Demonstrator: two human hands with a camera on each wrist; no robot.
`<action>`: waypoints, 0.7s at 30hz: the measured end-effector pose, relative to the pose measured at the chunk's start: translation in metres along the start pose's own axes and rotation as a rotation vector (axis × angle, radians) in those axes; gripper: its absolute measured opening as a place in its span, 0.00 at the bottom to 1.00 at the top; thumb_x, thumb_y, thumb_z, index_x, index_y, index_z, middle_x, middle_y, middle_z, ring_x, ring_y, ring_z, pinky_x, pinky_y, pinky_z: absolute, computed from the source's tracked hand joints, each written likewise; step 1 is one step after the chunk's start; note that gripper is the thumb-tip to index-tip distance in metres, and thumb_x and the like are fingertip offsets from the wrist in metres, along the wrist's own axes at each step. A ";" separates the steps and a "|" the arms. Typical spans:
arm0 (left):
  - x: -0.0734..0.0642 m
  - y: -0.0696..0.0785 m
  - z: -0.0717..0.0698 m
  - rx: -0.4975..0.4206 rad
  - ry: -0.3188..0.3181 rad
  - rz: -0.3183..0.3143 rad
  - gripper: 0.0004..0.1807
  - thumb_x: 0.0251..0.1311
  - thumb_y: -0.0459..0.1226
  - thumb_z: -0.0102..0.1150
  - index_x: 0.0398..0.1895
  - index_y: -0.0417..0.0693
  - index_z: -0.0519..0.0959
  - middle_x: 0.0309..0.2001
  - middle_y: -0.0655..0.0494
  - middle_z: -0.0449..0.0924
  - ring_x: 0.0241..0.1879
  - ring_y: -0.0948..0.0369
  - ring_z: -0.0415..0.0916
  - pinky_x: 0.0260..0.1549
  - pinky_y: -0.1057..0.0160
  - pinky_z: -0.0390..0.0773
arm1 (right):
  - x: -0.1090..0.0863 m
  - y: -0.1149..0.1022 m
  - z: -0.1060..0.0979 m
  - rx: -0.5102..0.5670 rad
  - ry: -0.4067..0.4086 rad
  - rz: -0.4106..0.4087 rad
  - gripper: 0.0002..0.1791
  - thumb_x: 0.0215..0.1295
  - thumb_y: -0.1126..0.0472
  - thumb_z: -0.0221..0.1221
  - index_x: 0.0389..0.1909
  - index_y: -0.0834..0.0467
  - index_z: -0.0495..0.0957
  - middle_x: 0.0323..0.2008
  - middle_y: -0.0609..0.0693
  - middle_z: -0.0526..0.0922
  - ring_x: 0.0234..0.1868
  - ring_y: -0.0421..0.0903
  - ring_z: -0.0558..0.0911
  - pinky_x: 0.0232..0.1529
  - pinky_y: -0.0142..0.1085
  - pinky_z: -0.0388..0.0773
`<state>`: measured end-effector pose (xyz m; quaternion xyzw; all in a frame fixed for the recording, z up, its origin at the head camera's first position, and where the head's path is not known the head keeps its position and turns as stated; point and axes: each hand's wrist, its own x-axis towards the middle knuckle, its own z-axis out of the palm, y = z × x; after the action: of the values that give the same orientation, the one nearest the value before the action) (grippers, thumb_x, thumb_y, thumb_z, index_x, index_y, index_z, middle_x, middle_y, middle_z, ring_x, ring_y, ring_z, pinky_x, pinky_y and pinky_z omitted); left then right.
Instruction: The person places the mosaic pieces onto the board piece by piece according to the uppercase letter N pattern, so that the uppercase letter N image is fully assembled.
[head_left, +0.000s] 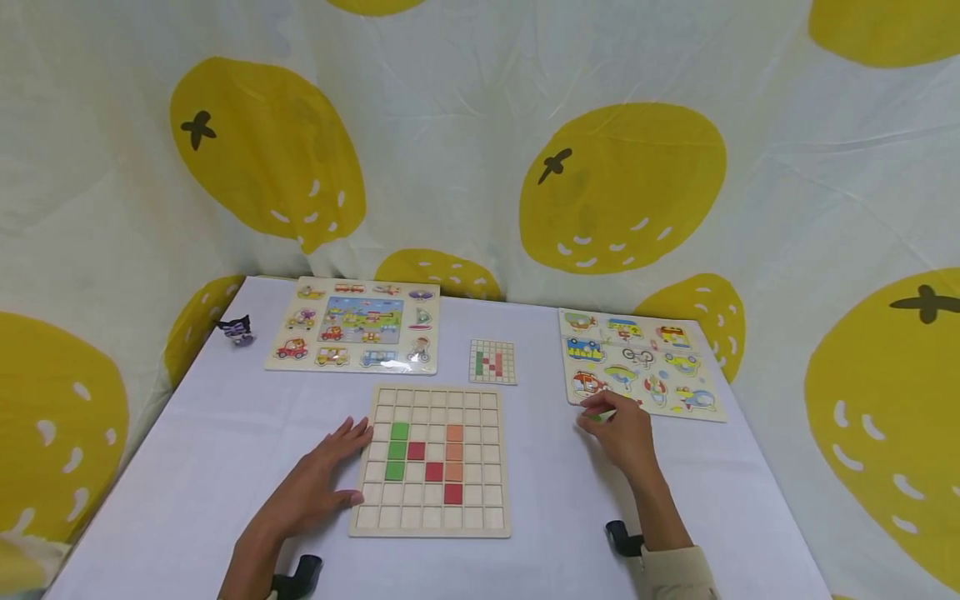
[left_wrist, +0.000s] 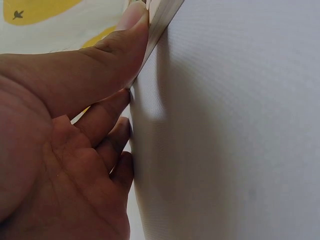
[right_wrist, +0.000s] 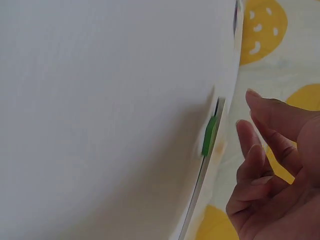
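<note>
A wooden grid board lies flat, with green, red and orange square tiles in some of its cells. My left hand rests at its left edge, fingers spread and thumb against the frame; the left wrist view shows the thumb at the board's side. My right hand hovers over a loose green tile beside the front edge of the right puzzle board. Its thumb and fingers are bent, apart from the tile, with nothing seen between them.
A small pattern card with a matching coloured grid lies behind the grid board. To the back left is a vehicle picture puzzle, with a small dark figurine left of it. A lemon-print curtain hangs around the white table.
</note>
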<state>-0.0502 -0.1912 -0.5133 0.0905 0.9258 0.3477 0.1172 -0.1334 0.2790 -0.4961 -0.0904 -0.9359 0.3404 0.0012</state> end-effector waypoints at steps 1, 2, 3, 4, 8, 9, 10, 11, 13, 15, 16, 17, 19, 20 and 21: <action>0.000 0.000 0.000 -0.001 -0.002 0.000 0.56 0.49 0.38 0.83 0.83 0.56 0.64 0.86 0.55 0.55 0.86 0.42 0.44 0.79 0.29 0.53 | 0.001 0.003 -0.002 -0.012 0.000 0.012 0.15 0.61 0.62 0.75 0.48 0.56 0.88 0.41 0.53 0.89 0.41 0.51 0.78 0.40 0.38 0.72; 0.000 0.000 0.000 -0.002 -0.002 0.000 0.56 0.49 0.38 0.83 0.83 0.56 0.65 0.86 0.55 0.55 0.86 0.42 0.45 0.79 0.29 0.53 | 0.002 0.005 -0.003 -0.025 -0.002 0.029 0.15 0.60 0.61 0.76 0.48 0.56 0.88 0.42 0.53 0.89 0.42 0.51 0.79 0.40 0.38 0.71; 0.000 0.000 0.000 -0.002 -0.002 -0.001 0.55 0.49 0.38 0.83 0.83 0.56 0.64 0.86 0.55 0.55 0.86 0.42 0.45 0.79 0.29 0.53 | 0.003 0.006 -0.004 -0.037 -0.005 0.043 0.15 0.60 0.61 0.76 0.48 0.56 0.88 0.42 0.54 0.89 0.43 0.52 0.79 0.41 0.39 0.70; 0.000 0.000 0.000 -0.001 -0.002 0.000 0.55 0.49 0.38 0.83 0.83 0.56 0.65 0.86 0.55 0.55 0.86 0.42 0.45 0.78 0.29 0.53 | 0.004 0.008 -0.005 -0.048 -0.009 0.057 0.15 0.60 0.61 0.76 0.47 0.56 0.87 0.43 0.54 0.88 0.44 0.52 0.79 0.41 0.40 0.69; 0.000 -0.001 0.000 -0.005 0.003 0.005 0.56 0.49 0.38 0.83 0.83 0.56 0.65 0.86 0.55 0.55 0.86 0.42 0.45 0.78 0.29 0.54 | 0.006 0.011 -0.006 -0.090 -0.015 0.108 0.15 0.60 0.60 0.76 0.47 0.55 0.87 0.43 0.55 0.87 0.46 0.53 0.79 0.42 0.42 0.68; 0.000 -0.001 0.000 -0.008 0.005 0.005 0.56 0.48 0.37 0.83 0.83 0.56 0.65 0.86 0.55 0.55 0.86 0.42 0.45 0.79 0.29 0.53 | 0.007 0.011 -0.005 -0.097 -0.013 0.115 0.14 0.60 0.60 0.76 0.47 0.56 0.87 0.43 0.55 0.87 0.46 0.53 0.79 0.42 0.42 0.68; 0.000 -0.001 0.000 -0.010 0.007 0.005 0.56 0.48 0.37 0.83 0.83 0.56 0.65 0.86 0.55 0.55 0.86 0.42 0.45 0.79 0.29 0.53 | 0.007 0.011 -0.005 -0.102 -0.013 0.122 0.14 0.60 0.60 0.76 0.47 0.56 0.87 0.43 0.55 0.87 0.45 0.54 0.79 0.41 0.42 0.68; 0.000 -0.001 0.000 -0.011 0.008 0.005 0.56 0.48 0.37 0.83 0.83 0.56 0.65 0.86 0.55 0.55 0.86 0.42 0.45 0.79 0.29 0.53 | 0.008 0.011 -0.005 -0.104 -0.015 0.126 0.15 0.60 0.61 0.76 0.47 0.56 0.87 0.43 0.55 0.87 0.45 0.54 0.80 0.40 0.42 0.68; -0.001 -0.002 0.000 -0.011 0.008 0.004 0.56 0.48 0.37 0.83 0.83 0.57 0.65 0.86 0.56 0.55 0.86 0.42 0.45 0.79 0.29 0.53 | 0.008 0.009 -0.004 -0.113 -0.024 0.135 0.15 0.59 0.61 0.76 0.47 0.55 0.87 0.42 0.54 0.87 0.44 0.54 0.80 0.39 0.42 0.69; -0.001 -0.001 0.000 -0.016 0.007 0.003 0.56 0.48 0.37 0.83 0.83 0.57 0.65 0.86 0.56 0.55 0.87 0.43 0.45 0.79 0.29 0.53 | 0.007 0.006 -0.003 -0.115 -0.043 0.145 0.16 0.58 0.62 0.76 0.47 0.54 0.88 0.42 0.54 0.87 0.45 0.53 0.81 0.39 0.42 0.69; -0.001 -0.001 0.000 -0.014 0.008 0.003 0.56 0.48 0.37 0.83 0.83 0.57 0.65 0.86 0.56 0.55 0.86 0.43 0.45 0.79 0.29 0.53 | 0.007 0.004 -0.002 -0.114 -0.057 0.148 0.16 0.58 0.62 0.76 0.48 0.54 0.88 0.42 0.54 0.87 0.45 0.53 0.81 0.39 0.42 0.70; -0.001 -0.001 0.001 -0.012 0.008 0.003 0.56 0.48 0.37 0.83 0.83 0.57 0.65 0.86 0.56 0.55 0.86 0.43 0.45 0.79 0.29 0.53 | 0.006 0.001 -0.002 -0.116 -0.072 0.149 0.16 0.58 0.62 0.76 0.48 0.54 0.88 0.42 0.53 0.87 0.45 0.53 0.81 0.38 0.42 0.70; -0.001 -0.001 0.001 -0.011 0.009 0.003 0.56 0.48 0.37 0.83 0.83 0.57 0.65 0.86 0.56 0.55 0.86 0.42 0.45 0.79 0.29 0.53 | 0.004 -0.003 0.000 -0.117 -0.104 0.151 0.17 0.57 0.62 0.76 0.48 0.52 0.88 0.42 0.53 0.86 0.44 0.53 0.80 0.38 0.41 0.70; 0.000 -0.001 0.001 -0.011 0.011 0.000 0.56 0.48 0.37 0.83 0.83 0.57 0.65 0.86 0.56 0.55 0.87 0.43 0.45 0.79 0.29 0.53 | 0.003 -0.005 0.000 -0.114 -0.120 0.147 0.17 0.58 0.62 0.76 0.48 0.52 0.88 0.42 0.53 0.86 0.43 0.52 0.80 0.37 0.41 0.70; 0.000 -0.001 0.001 -0.008 0.012 -0.002 0.56 0.48 0.37 0.83 0.83 0.57 0.65 0.86 0.56 0.55 0.87 0.43 0.45 0.79 0.29 0.53 | 0.002 -0.007 0.001 -0.116 -0.135 0.141 0.17 0.58 0.61 0.77 0.48 0.51 0.88 0.41 0.52 0.85 0.43 0.52 0.80 0.37 0.40 0.70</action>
<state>-0.0497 -0.1913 -0.5146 0.0869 0.9252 0.3519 0.1124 -0.1365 0.2732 -0.4925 -0.1329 -0.9432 0.2904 -0.0912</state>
